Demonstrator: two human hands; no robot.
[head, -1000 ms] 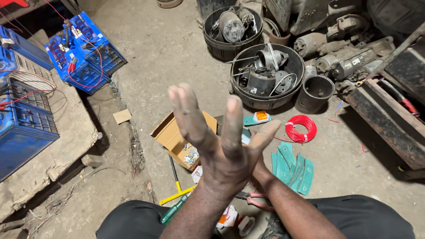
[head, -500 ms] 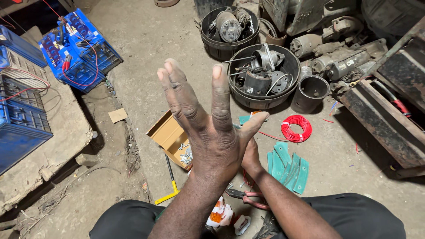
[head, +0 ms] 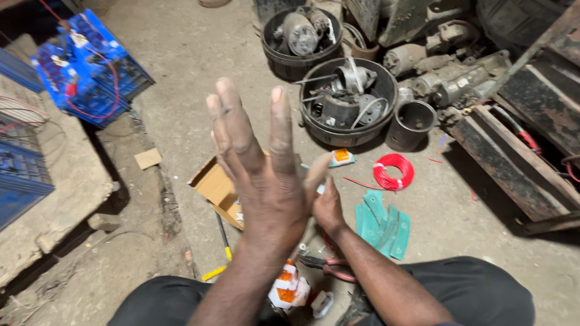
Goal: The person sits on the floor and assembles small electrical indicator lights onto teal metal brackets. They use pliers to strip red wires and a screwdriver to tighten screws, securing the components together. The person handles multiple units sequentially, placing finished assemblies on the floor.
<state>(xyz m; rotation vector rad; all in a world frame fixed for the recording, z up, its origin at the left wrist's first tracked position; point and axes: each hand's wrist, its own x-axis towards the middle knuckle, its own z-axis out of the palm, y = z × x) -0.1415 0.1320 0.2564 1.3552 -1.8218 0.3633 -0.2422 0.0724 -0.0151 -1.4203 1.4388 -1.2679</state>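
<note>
My left hand (head: 266, 181) is raised in front of me, its back toward the camera and its fingers stretched upward and slightly apart, holding nothing. My right hand (head: 329, 205) sits low behind it, pressed against the left palm near the thumb; its fingers are hidden. Below the hands an open cardboard box (head: 211, 181) lies on the concrete floor. Red-handled pliers (head: 326, 265) and orange and white packets (head: 289, 290) lie between my knees.
A red wire coil (head: 393, 172) and green strips (head: 380, 220) lie to the right. Two black tubs (head: 314, 124) of motor parts stand ahead, beside a black cup (head: 411, 124). Blue battery crates (head: 87, 66) are at left, a rusty frame (head: 519, 163) at right, and a yellow-handled screwdriver (head: 220, 253) near the box.
My left hand's fingers have drawn closer together and straightened, and the hand has turned slightly. My right hand stays tucked behind it.
</note>
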